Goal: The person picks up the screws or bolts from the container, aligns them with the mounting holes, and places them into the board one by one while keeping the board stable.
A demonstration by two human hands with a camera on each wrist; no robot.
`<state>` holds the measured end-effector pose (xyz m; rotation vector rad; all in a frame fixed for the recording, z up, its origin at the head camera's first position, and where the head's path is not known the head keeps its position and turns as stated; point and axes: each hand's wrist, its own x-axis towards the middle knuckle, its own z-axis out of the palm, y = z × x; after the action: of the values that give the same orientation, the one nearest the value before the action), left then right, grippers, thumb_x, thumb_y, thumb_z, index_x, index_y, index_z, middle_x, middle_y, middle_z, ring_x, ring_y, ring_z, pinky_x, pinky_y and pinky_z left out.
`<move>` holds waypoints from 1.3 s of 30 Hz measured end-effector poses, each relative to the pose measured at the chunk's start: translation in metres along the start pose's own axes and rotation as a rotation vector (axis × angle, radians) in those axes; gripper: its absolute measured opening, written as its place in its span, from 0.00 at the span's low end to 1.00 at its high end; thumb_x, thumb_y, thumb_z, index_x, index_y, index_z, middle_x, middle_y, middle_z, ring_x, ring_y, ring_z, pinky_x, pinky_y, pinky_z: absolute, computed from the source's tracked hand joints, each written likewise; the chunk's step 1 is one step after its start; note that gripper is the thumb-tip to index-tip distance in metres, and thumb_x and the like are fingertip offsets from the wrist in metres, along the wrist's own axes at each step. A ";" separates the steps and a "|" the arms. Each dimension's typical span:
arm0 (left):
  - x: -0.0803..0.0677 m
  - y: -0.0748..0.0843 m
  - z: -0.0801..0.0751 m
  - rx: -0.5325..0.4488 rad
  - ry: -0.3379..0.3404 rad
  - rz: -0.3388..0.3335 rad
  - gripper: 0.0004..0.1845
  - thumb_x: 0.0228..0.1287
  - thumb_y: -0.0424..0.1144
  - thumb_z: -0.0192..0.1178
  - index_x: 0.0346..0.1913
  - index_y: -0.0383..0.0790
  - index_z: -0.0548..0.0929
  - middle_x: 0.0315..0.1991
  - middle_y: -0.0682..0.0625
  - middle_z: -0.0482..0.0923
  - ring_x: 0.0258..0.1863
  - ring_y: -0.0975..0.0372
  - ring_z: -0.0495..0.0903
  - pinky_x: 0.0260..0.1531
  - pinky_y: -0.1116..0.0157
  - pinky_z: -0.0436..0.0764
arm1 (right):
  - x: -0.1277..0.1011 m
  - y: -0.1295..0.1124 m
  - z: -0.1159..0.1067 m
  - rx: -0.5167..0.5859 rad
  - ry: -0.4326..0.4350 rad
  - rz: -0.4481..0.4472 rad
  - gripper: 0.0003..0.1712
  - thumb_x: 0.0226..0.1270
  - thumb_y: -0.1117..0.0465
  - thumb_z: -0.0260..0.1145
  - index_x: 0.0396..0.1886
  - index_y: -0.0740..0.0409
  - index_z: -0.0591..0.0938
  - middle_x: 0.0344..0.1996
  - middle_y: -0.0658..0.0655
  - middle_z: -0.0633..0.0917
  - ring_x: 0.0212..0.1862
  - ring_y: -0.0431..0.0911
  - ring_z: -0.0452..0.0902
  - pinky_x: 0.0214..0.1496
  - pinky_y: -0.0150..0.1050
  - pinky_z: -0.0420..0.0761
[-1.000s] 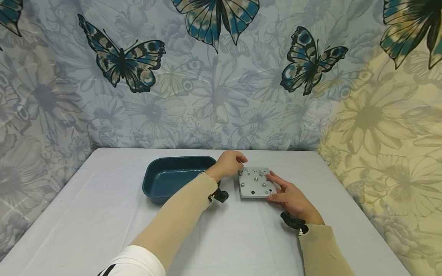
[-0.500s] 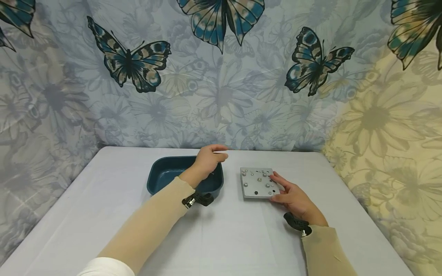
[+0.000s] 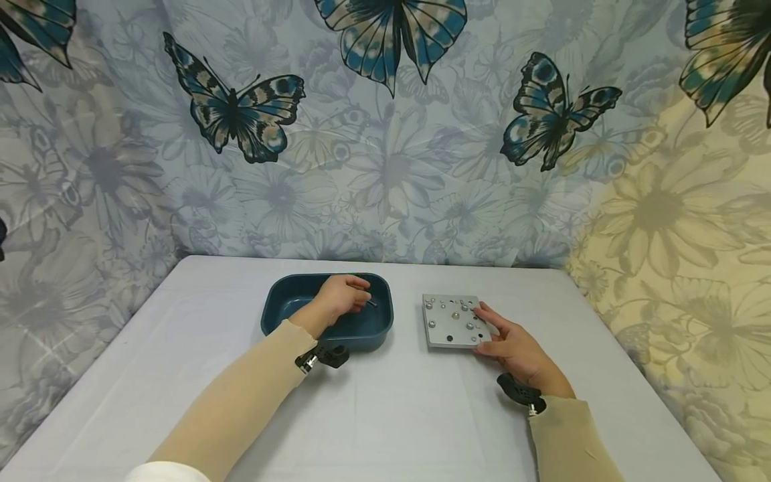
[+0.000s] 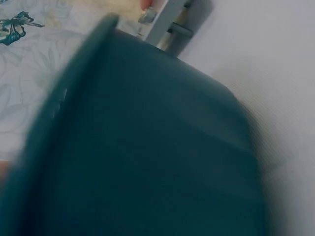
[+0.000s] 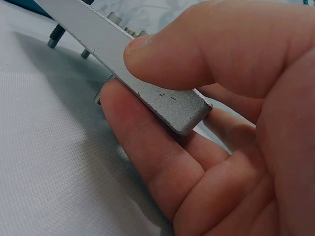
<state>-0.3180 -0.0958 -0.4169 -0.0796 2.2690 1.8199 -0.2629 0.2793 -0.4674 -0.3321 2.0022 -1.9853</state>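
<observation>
A grey metal plate [image 3: 453, 321] studded with screws sits on the white surface [image 3: 391, 415], its near right corner pinched between thumb and fingers [image 5: 147, 147] of the right hand [image 3: 512, 345]. Just left, the left hand [image 3: 340, 298] reaches into a dark teal tray [image 3: 283, 311], fingers curled, seemingly pinching a small screw [image 3: 371, 303].

No readable text, labels or numbers anywhere

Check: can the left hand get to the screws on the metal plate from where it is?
Probably yes. The left hand is over the blue tub; bare table lies between it and the metal plate, whose top is mostly uncovered; the right hand holds only its corner.
</observation>
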 end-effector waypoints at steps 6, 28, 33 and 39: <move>0.004 -0.013 -0.004 0.120 -0.078 -0.041 0.21 0.62 0.28 0.66 0.59 0.34 0.82 0.54 0.42 0.79 0.44 0.53 0.84 0.42 0.59 0.83 | 0.000 0.001 0.000 0.011 -0.007 -0.004 0.54 0.55 0.77 0.72 0.79 0.63 0.55 0.80 0.50 0.38 0.64 0.37 0.70 0.52 0.36 0.80; 0.016 -0.014 0.006 0.867 -0.211 0.345 0.17 0.66 0.38 0.67 0.56 0.44 0.86 0.56 0.46 0.76 0.60 0.52 0.74 0.62 0.56 0.70 | 0.001 0.003 -0.002 0.010 -0.006 0.009 0.55 0.55 0.77 0.72 0.79 0.62 0.54 0.80 0.46 0.40 0.64 0.39 0.71 0.51 0.36 0.81; 0.018 -0.017 0.008 0.901 -0.171 0.363 0.13 0.64 0.37 0.68 0.51 0.46 0.89 0.53 0.49 0.78 0.58 0.54 0.75 0.61 0.56 0.71 | 0.001 0.002 -0.002 0.030 -0.009 0.005 0.55 0.55 0.77 0.72 0.79 0.62 0.54 0.80 0.46 0.39 0.64 0.39 0.71 0.51 0.36 0.81; 0.020 -0.020 0.009 0.934 -0.162 0.398 0.09 0.62 0.36 0.69 0.45 0.47 0.90 0.51 0.50 0.79 0.55 0.54 0.77 0.59 0.57 0.73 | 0.000 0.001 -0.001 0.022 -0.007 0.004 0.55 0.55 0.77 0.72 0.79 0.63 0.54 0.80 0.47 0.39 0.63 0.38 0.72 0.51 0.36 0.81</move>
<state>-0.3318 -0.0892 -0.4425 0.6797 2.8791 0.6652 -0.2631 0.2802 -0.4685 -0.3297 1.9740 -1.9996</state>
